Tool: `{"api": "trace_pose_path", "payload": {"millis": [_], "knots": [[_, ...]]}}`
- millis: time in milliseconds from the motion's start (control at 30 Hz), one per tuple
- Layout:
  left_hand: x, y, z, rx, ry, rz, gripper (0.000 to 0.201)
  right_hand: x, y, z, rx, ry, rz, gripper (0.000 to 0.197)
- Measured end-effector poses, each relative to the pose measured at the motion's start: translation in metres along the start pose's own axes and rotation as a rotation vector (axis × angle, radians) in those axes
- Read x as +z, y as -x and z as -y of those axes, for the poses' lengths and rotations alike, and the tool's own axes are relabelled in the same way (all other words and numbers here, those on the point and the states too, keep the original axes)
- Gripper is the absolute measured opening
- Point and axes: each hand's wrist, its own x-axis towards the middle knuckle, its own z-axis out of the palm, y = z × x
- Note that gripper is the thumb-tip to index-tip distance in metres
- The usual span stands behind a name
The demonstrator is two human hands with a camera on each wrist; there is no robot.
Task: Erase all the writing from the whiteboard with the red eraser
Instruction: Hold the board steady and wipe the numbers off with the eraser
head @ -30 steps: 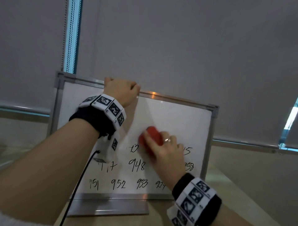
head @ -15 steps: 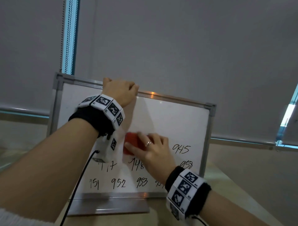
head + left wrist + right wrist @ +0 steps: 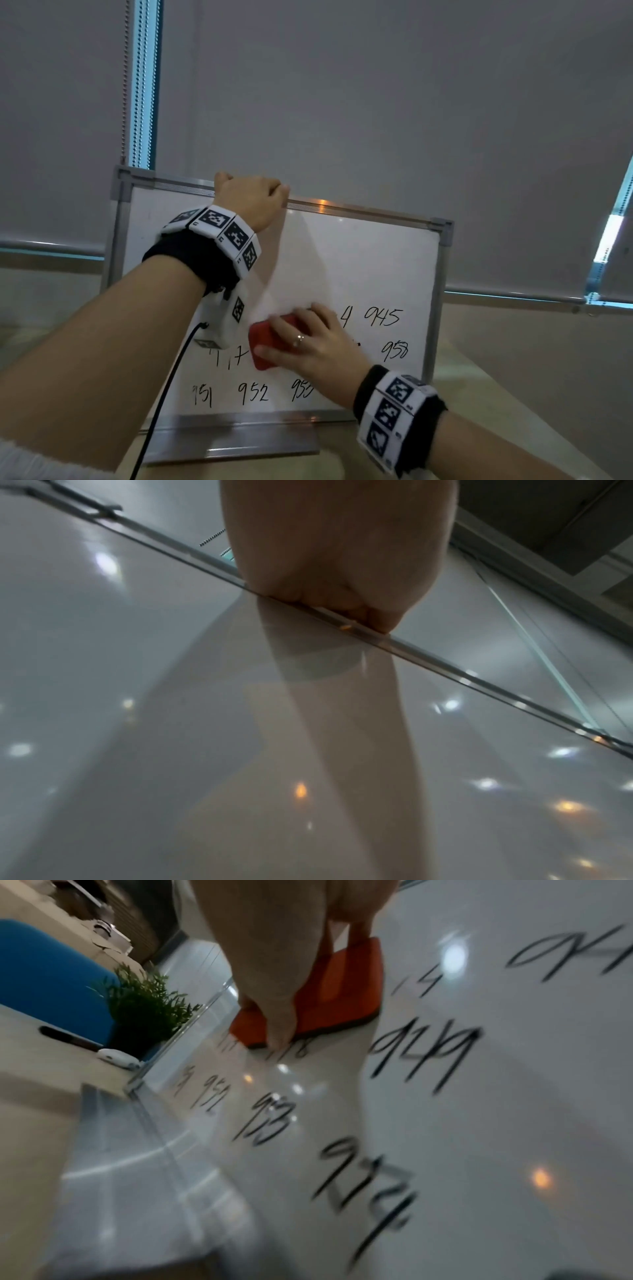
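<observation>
Right hand (image 3: 317, 346) grips the red eraser (image 3: 270, 344) flat against the whiteboard (image 3: 359, 267); it has slid left and down since a second ago, onto the middle row. Left hand (image 3: 251, 200) clenches the top frame. Upper area wiped; two-plus rows of numbers (image 3: 253, 392) remain.

Looks like an office: grey roller blinds (image 3: 376, 120) w/ bead chain over windows, blue chair (image 3: 44, 982), small potted plant (image 3: 143, 1010) on pale table (image 3: 31, 1047).
</observation>
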Motion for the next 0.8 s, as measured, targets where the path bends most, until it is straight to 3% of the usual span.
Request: {"api": "trace_pose_path", "payload": {"millis": [67,167,233,300,433,533,600,733,800], "knots": [[-0.001,0.001,0.0,0.002,-0.006,-0.011,0.039,-0.008,-0.002,-0.023,0.011,0.01,0.005,0.037],[0.0,0.0,0.001,-0.006,-0.021,-0.021,0.038,-0.025,-0.016,-0.07,0.381,-0.024,-0.192,0.038],[0.001,0.0,0.001,-0.005,-0.014,-0.024,0.039,-0.031,-0.02,-0.081,0.582,-0.01,-0.24,0.043],[0.002,0.0,0.001,0.002,-0.009,-0.036,0.04,-0.022,-0.014,-0.067,0.582,0.02,-0.24,0.043],[0.003,-0.002,0.002,0.003,-0.015,-0.037,0.039,-0.003,0.03,-0.026,0.212,0.053,-0.098,0.046],[0.002,0.0,0.001,0.006,-0.02,-0.046,0.038,-0.013,0.046,-0.041,0.034,0.044,0.019,0.048],[0.002,0.001,0.001,0.008,-0.026,-0.047,0.038,-0.023,0.039,-0.067,0.129,0.02,-0.008,0.047],[0.003,0.0,0.001,0.001,-0.031,-0.04,0.039,-0.038,0.028,-0.097,0.588,-0.079,-0.164,0.062],[0.004,0.0,0.001,0.006,-0.036,-0.041,0.042,-0.032,0.031,-0.08,0.608,-0.071,-0.177,0.066]]}}
